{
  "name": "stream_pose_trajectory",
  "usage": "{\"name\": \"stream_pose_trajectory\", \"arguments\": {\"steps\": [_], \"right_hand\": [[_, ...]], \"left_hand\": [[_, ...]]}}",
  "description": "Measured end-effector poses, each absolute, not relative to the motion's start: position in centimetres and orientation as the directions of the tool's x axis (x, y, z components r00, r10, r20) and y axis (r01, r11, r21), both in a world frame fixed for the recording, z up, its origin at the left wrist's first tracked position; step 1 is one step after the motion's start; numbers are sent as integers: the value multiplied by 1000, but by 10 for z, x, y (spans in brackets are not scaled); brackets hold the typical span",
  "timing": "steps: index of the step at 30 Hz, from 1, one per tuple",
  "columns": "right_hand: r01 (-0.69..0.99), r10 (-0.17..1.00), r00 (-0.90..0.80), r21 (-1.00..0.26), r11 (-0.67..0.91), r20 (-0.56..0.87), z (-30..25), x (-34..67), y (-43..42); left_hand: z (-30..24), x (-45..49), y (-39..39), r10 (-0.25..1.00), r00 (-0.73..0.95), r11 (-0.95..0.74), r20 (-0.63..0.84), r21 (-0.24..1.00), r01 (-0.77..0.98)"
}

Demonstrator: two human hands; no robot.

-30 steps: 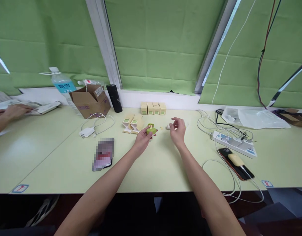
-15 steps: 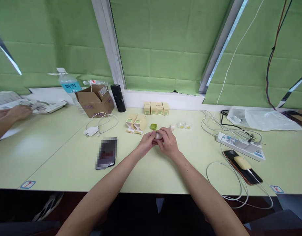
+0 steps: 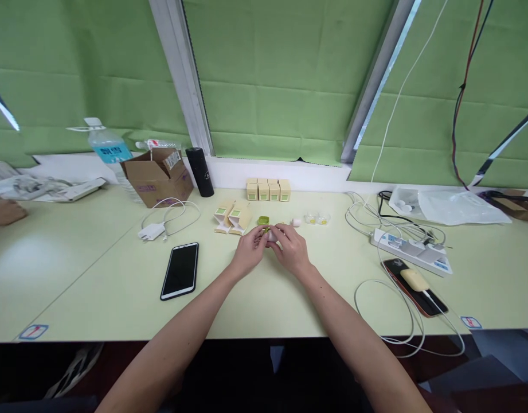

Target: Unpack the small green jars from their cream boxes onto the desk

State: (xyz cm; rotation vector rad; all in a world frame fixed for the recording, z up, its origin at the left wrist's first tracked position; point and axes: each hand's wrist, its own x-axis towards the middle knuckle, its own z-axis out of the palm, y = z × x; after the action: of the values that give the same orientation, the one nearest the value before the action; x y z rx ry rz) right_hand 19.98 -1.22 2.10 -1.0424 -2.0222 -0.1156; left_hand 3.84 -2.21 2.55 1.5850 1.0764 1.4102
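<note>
Head view: the left hand [image 3: 247, 253] and right hand [image 3: 292, 251] are jointly grasping a small pale piece [image 3: 272, 236] near the green cap [image 3: 264, 220].

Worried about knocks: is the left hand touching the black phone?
Apart. Head view: bare table lies between the black phone and the left hand, which grips a small pale piece with the right hand.

Honestly, nothing here can actually be read. The water bottle [image 3: 110, 150] has a blue label with white lettering, way too blurry. The cardboard box [image 3: 154, 180] carries a purple print and a white shipping sticker, both illegible. A sticker [image 3: 34, 331] down at the near left shows a red mark in a blue frame. The green labels on the little boxes [image 3: 268, 190] are too tiny, and so is the small white piece [image 3: 272, 236] being held.
</note>
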Motion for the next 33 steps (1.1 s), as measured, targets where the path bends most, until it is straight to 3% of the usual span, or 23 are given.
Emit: {"name": "stream_pose_trajectory", "arguments": {"steps": [10,18,28,33], "right_hand": [[645,684,-303,-385,660,664,11,194,-13],[672,699,-314,-369,642,643,9,186,-13],[758,732,-366,-272,593,575,14,182,-15],[743,751,-350,-322,587,560,13,184,-13]], "left_hand": [[28,37,-23,917,-36,-362,396,868,341],[31,41,-24,963,-68,-244,261,949,198],[32,41,-23,951,-35,-273,307,889,366],[34,41,-22,967,-15,-240,255,927,289]]}}
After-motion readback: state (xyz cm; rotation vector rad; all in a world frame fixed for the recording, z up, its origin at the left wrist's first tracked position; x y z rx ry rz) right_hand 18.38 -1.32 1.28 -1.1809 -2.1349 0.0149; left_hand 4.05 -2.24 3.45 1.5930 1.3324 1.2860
